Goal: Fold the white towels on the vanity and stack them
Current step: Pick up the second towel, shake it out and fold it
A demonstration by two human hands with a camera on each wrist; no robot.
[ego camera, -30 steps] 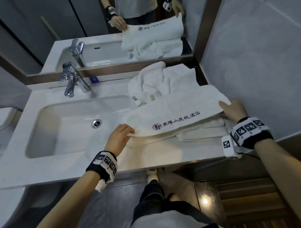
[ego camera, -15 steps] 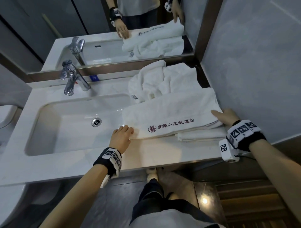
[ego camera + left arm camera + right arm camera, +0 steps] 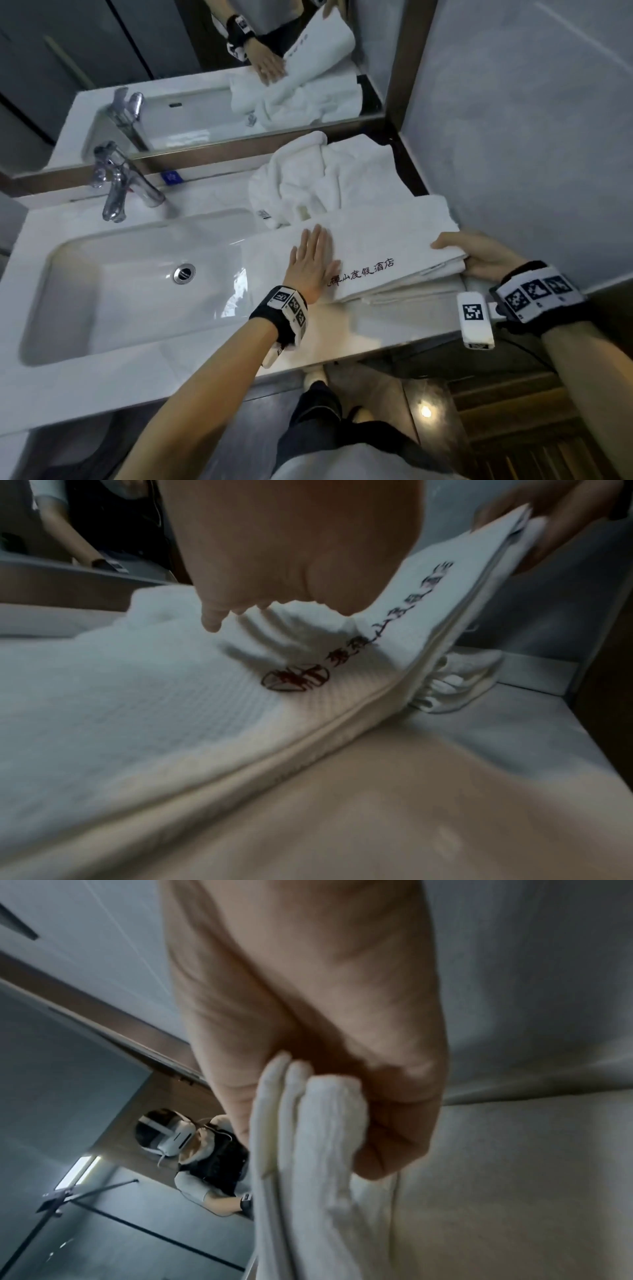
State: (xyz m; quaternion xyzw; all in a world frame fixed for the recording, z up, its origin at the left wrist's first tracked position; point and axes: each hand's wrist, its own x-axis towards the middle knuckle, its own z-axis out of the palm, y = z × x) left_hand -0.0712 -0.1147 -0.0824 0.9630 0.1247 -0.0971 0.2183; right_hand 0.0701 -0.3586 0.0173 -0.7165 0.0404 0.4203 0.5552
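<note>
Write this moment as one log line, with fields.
step: folding | left hand: flat on printed towel | right hand: grips its right end | crumpled towel: waiting behind

The left hand (image 3: 313, 262) now lies flat on the folded towel (image 3: 387, 246).

You're standing in a hotel bathroom. A white vanity (image 3: 359, 329) runs in front of you with a moulded sink basin (image 3: 130, 284) at ten o'clock, a chrome faucet (image 3: 116, 185) behind it at eleven, and a framed mirror (image 3: 191, 68) across twelve that reflects the counter. Grey tiled wall (image 3: 531, 137) closes in at two o'clock. The white towel (image 3: 387, 236) at one o'clock carries embroidered Chinese characters ending in the word for hotel, beside a crumpled heap of towels (image 3: 325, 178).
</note>
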